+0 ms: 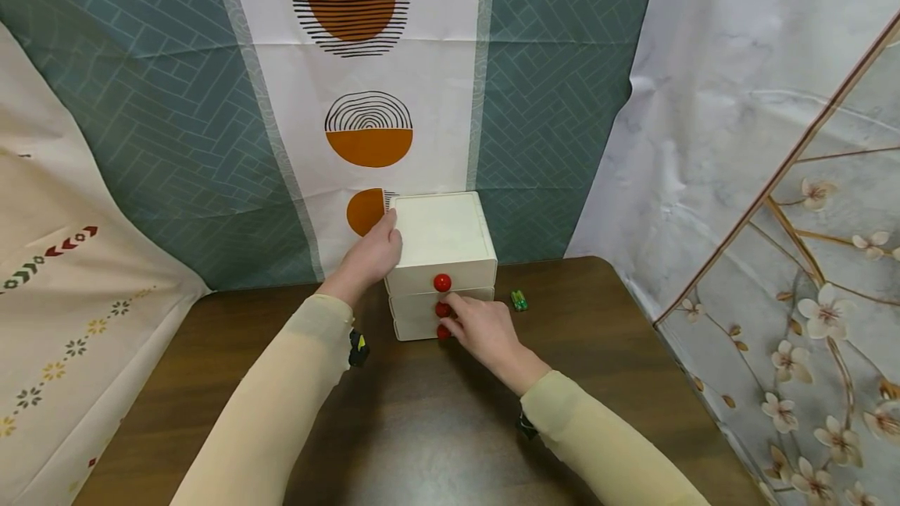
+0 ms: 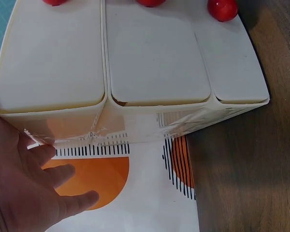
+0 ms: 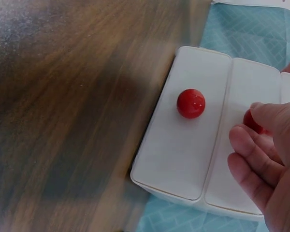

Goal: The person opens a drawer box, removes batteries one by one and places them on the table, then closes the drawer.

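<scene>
In the head view we see the white drawer unit (image 1: 443, 233) near the centre of the frame, and only there do we find two green batteries (image 1: 519, 301), lying on the table (image 1: 422, 428) just right of it. The left wrist view adds what the head view hides: the left hand's fingers (image 2: 79, 203), spread and loosely extended at lower left, beside the unit's side wall. That left hand (image 1: 373, 252) rests against the unit's upper left edge. At the right of the right wrist view, we see the right hand (image 1: 485, 326) with bent fingers pinching the middle knob (image 3: 252, 121), partly covered. The bottom knob (image 3: 191, 103) shows whole there, left of the fingers, while the head view shows it partly hidden.
</scene>
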A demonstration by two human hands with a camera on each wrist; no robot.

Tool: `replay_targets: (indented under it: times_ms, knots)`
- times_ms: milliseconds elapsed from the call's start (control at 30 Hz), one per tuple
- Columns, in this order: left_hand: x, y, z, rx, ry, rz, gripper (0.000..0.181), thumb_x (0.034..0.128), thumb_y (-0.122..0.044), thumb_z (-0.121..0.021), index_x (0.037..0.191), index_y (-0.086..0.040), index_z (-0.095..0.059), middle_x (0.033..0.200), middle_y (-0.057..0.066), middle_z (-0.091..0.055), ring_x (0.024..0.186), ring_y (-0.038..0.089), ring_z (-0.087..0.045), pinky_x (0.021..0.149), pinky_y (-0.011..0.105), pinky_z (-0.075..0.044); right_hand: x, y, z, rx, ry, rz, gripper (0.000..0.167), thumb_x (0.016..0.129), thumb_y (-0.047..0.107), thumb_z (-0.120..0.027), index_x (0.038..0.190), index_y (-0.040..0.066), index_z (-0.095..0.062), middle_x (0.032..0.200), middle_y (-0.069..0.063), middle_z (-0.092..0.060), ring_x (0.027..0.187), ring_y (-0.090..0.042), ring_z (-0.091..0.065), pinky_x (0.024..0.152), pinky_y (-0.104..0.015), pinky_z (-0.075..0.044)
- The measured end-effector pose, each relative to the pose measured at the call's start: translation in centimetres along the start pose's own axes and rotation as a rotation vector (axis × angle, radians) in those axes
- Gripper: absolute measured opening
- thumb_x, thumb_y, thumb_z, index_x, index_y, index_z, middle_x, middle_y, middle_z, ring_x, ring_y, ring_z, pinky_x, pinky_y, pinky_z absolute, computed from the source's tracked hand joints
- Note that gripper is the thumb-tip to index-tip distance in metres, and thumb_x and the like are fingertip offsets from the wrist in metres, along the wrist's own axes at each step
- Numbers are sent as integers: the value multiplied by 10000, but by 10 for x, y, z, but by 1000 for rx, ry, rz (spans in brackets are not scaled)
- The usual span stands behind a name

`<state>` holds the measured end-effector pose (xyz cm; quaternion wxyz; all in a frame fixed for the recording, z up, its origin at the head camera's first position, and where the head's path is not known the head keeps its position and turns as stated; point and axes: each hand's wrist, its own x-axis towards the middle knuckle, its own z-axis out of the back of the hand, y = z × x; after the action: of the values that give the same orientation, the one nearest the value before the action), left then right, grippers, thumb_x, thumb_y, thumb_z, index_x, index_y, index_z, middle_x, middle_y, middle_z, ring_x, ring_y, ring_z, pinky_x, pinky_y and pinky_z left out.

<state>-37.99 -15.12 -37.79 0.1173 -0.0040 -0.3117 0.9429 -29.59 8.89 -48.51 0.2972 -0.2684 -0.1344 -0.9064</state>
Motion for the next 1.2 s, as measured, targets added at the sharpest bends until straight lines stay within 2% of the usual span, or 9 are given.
replay_targets:
  times_ms: [233,633,900,1200]
  knots:
    - [1,1,-1,16,-4,-11,673,1184,-329,-187,1763,1,-87,1846,153,-84,1697,329,-116,1363,485,-102,-1,0,-5,10,16,-22,296,993,297,-864,1216,200,-696,913,82,-810,705,-122,-739,493,-312,-493]
    - [-2,-2,0,-10,0,-9,674,1188,-328,-202,1762,5,-82,1846,155,-83,1698,317,-116,1362,476,-103,-1,2,-8,46,30,-79,264,995,288,-863,1184,189,-707,960,54,-820,777,-126,-766,526,-319,-524]
    - [1,3,0,-38,20,-12,668,1192,-337,-183,1770,-25,-64,1851,119,-67,1699,300,-100,1363,482,-106,-2,2,-9,41,-10,-63,249,990,268,-864,1171,198,-709,962,74,-813,774,-112,-764,520,-323,-525]
    - [0,1,2,-50,29,4,671,1191,-348,-185,1775,-42,-60,1853,102,-58,1698,297,-102,1362,492,-111,-2,2,-9,65,-8,-66,258,978,251,-876,1178,207,-720,992,85,-820,784,-64,-771,533,-295,-528]
